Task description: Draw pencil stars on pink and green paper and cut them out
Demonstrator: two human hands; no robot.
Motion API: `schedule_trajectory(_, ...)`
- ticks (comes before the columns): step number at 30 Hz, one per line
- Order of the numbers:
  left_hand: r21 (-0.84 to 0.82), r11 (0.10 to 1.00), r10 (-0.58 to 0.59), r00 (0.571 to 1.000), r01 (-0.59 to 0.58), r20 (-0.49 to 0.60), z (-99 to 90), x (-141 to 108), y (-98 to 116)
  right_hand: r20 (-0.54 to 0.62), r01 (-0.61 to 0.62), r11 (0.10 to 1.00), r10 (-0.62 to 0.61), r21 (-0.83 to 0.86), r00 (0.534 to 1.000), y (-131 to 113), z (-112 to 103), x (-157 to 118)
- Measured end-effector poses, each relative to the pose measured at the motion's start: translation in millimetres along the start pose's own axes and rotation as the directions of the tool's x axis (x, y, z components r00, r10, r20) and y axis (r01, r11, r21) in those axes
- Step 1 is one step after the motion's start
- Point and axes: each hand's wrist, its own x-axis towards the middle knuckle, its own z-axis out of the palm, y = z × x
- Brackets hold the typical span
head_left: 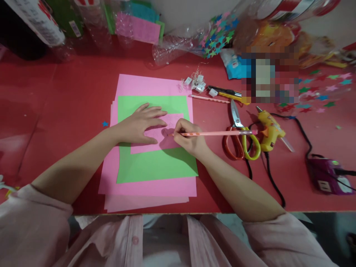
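Observation:
Pinched in my right hand (190,139) is a pink pencil (217,133), its tip down on a small pink sheet of paper (139,148). Faint lines show on that sheet near the tip. My left hand (147,124) lies flat over the sheet's left part, fingers spread. Under the small sheet is a green sheet (155,167), which rests on larger pink sheets (150,190). A second pencil (210,99) lies across the right edge of the stack, apart from my hands.
Right of the paper are scissors (236,129), a yellow glue gun (269,129) with a black cord, a cutter knife (226,91) and a purple power box (328,174). White tags (200,85) lie behind. Plastic bottles (178,44) line the back of the red table (69,92).

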Motion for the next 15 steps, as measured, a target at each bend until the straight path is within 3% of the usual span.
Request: schedule_trajectory(15,0.001,1.000,-0.001,1.000,0.001,0.005,0.5,0.8,-1.0,0.064,-0.008,1.000,0.008,-0.001,0.998,1.0,5.7,-4.1)
